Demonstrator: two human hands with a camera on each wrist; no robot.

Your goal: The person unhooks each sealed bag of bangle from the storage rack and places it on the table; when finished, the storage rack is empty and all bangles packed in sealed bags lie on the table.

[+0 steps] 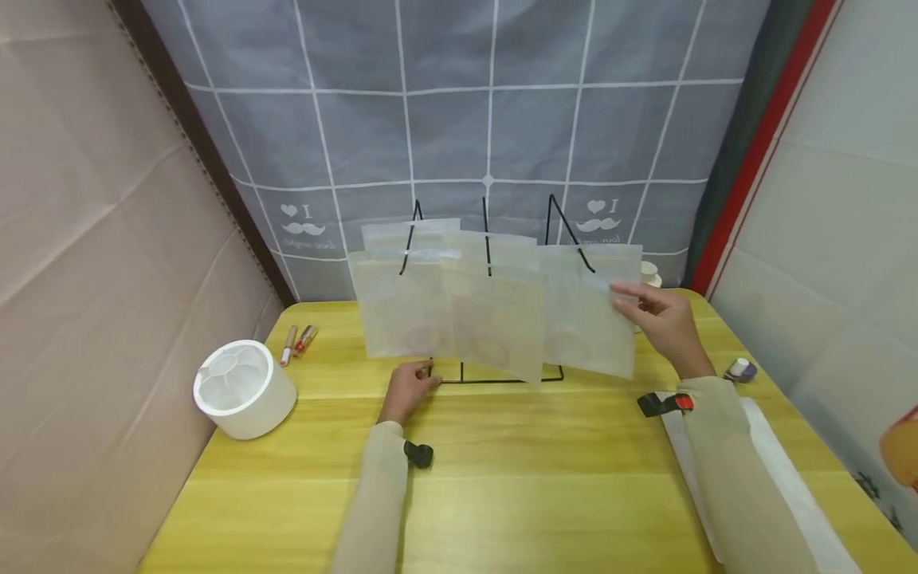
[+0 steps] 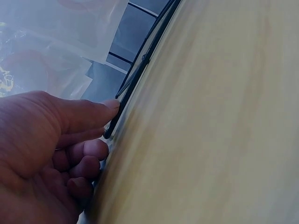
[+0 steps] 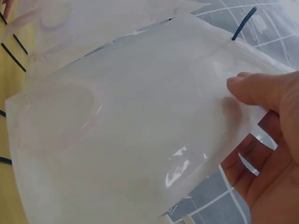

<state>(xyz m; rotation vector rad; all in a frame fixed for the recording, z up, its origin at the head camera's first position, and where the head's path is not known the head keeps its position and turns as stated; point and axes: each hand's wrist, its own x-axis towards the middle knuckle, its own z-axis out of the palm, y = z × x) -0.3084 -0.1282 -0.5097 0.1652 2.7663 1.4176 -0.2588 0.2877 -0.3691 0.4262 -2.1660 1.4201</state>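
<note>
A black wire rack (image 1: 502,381) with upward-slanting prongs stands at the back of the table. Several translucent plastic bags (image 1: 402,311) hang on its prongs in three columns; round, faint pinkish shapes show through them. My left hand (image 1: 409,389) pinches the front left corner of the rack's base wire, thumb on top in the left wrist view. At the right column, my right hand (image 1: 663,323) pinches the right edge of the front bag (image 3: 154,107) between thumb and fingers. That bag hangs from the right prong (image 3: 244,23), and part of my fingers shows dimly through it.
A white round container (image 1: 245,391) stands at the table's left edge, near two small tubes (image 1: 297,343). A white bottle (image 1: 649,275) is partly hidden behind the right bag. Further right lie a small purple-and-white bottle (image 1: 740,370) and white sheets (image 1: 770,446) under my right forearm.
</note>
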